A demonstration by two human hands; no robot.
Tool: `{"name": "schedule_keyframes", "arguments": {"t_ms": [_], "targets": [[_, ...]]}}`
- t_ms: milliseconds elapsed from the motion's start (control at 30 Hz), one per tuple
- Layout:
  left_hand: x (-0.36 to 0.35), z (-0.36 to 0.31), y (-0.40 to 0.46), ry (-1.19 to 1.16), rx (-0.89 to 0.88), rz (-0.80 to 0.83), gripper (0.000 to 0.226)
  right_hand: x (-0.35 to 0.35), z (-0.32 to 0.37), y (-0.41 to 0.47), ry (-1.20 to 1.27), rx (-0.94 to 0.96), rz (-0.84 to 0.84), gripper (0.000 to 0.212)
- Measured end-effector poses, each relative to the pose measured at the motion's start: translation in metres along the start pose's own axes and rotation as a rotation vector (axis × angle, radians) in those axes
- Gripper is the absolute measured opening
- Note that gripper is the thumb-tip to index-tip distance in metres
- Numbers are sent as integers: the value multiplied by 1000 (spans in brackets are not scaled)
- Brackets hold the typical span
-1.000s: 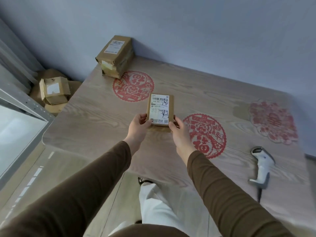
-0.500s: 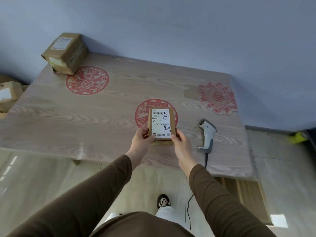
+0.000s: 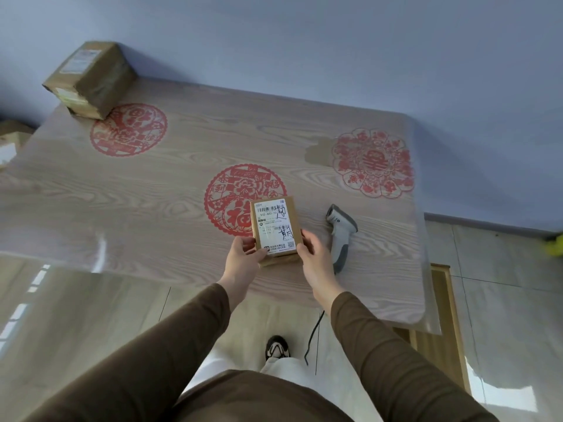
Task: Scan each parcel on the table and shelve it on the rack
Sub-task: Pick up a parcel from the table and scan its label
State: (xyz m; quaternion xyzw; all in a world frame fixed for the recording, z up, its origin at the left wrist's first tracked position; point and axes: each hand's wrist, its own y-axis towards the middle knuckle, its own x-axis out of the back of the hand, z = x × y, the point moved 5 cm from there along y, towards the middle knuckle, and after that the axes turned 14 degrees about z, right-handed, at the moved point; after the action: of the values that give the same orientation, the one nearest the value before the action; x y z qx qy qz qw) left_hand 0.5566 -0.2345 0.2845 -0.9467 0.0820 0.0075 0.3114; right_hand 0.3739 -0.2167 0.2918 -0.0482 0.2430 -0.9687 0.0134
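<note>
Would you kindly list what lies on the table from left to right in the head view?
Large parcel → left red paper-cut → small parcel, gripped by both hands → scanner → right red paper-cut.

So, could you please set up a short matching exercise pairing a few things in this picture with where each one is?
Things:
1. small parcel
2. scanner
3. big parcel
4. flower cutout

Places:
A. far left corner of the table
B. held in both hands
C. lying right of the right hand
D. far right part of the table

Pairs: 1-B, 2-C, 3-A, 4-D
</note>
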Motion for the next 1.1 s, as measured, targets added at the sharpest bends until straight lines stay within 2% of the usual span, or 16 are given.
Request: {"name": "schedule_keyframes", "arguments": {"t_ms": [100, 167, 233, 267, 367, 467, 567, 667, 767, 900, 1000, 1100], "targets": [[0, 0, 0, 9, -5, -12, 31, 11, -8, 7, -31, 2, -66, 36], [1, 1, 2, 44, -3, -3, 32, 30, -18, 9, -112, -17, -270, 34], [3, 2, 3, 88, 0, 6, 33, 53, -26, 8, -171, -93, -484, 43], [3, 3, 4, 98, 2, 9, 34, 61, -32, 10, -157, -155, -528, 50], [2, 3, 5, 118, 3, 6, 36, 73, -47, 27, -110, -270, -478, 62], [3, 4, 8, 142, 9, 9, 37, 79, -54, 42, -80, -260, -428, 46], [5, 7, 11, 146, 21, 23, 38, 76, -30, 31, 73, -185, -334, 31], [5, 8, 12, 138, 17, 29, 37, 68, -13, 15, 173, -86, -211, 27], [4, 9, 12, 100, 6, 36, 36, 53, 6, -8, 203, -4, -170, 25], [3, 11, 12, 66, 1, 32, 37, 26, 30, -30, -17, 179, -102, 24], [2, 11, 12, 72, 1, 33, 37, 7, 40, -35, -257, 291, -136, 24], [3, 11, 11, 69, 2, 32, 37, -4, 45, -32, -283, 310, -138, 25]]}}
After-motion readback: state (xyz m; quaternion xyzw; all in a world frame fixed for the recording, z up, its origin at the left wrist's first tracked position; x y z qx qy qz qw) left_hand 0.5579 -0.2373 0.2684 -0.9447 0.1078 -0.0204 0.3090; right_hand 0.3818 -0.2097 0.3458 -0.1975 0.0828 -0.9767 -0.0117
